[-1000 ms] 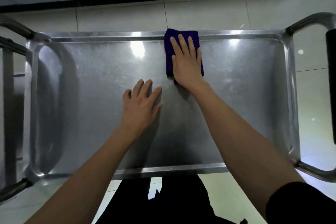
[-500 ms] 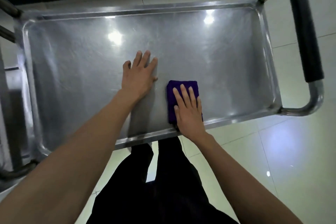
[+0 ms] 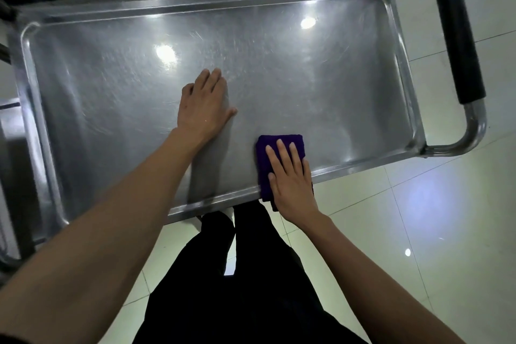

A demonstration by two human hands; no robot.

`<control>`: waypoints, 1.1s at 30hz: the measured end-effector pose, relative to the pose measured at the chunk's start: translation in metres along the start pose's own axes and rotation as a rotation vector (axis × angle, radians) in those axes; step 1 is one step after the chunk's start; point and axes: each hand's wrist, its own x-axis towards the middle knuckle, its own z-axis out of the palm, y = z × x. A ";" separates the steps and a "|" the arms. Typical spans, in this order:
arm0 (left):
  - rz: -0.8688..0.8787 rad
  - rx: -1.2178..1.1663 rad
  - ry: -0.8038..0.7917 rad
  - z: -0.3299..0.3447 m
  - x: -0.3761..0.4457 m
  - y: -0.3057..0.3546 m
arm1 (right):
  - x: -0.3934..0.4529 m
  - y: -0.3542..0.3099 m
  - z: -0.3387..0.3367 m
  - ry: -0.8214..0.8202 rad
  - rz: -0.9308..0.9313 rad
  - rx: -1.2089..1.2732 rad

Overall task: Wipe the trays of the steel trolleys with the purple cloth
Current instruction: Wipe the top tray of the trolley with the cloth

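Note:
The steel trolley tray (image 3: 321, 86) fills the upper part of the head view, shiny and scratched. A folded purple cloth (image 3: 268, 148) lies at the tray's near rim and hangs slightly over it. My right hand (image 3: 290, 176) presses flat on the cloth with straight fingers, covering most of it. My left hand (image 3: 203, 106) rests flat on the bare tray floor to the left of the cloth, fingers straight and together.
The trolley's push handle with a black grip (image 3: 458, 33) sticks out at the right end. Part of another steel trolley (image 3: 14, 153) shows at the left edge. Pale floor tiles (image 3: 418, 218) lie all around; my dark trousers (image 3: 237, 274) stand against the near rim.
My right hand has drawn the cloth from the far rim back to the near rim, where it now overhangs the edge. My left hand has stayed flat on the tray.

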 end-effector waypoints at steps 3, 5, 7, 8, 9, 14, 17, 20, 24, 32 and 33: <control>0.007 0.045 0.011 -0.002 -0.002 -0.006 | 0.025 -0.004 -0.008 -0.006 -0.025 -0.007; -0.031 0.058 -0.001 -0.002 -0.004 -0.009 | 0.051 -0.010 -0.016 -0.006 -0.047 -0.008; -0.050 0.071 -0.009 -0.002 -0.004 -0.012 | 0.083 -0.016 -0.026 -0.005 -0.077 0.002; -0.055 0.077 -0.008 -0.001 -0.004 -0.013 | 0.102 -0.019 -0.031 -0.005 -0.087 0.014; -0.062 0.076 -0.002 -0.002 -0.004 -0.014 | 0.122 -0.023 -0.037 -0.004 -0.091 0.029; -0.092 0.062 -0.008 -0.003 -0.005 -0.019 | 0.224 -0.046 -0.072 0.022 -0.097 0.066; -0.120 0.038 -0.036 0.000 -0.005 -0.017 | 0.282 -0.060 -0.090 0.053 -0.121 0.072; -0.127 0.003 -0.023 0.003 -0.006 -0.017 | 0.328 -0.074 -0.101 0.089 -0.139 0.077; -0.128 -0.003 -0.017 0.002 -0.004 -0.016 | 0.361 -0.086 -0.111 0.109 -0.171 0.087; -0.149 0.004 -0.036 -0.004 -0.021 -0.032 | 0.318 -0.082 -0.094 0.093 -0.213 0.054; -0.134 0.023 -0.054 -0.003 -0.025 -0.035 | 0.303 -0.080 -0.088 0.084 -0.211 0.047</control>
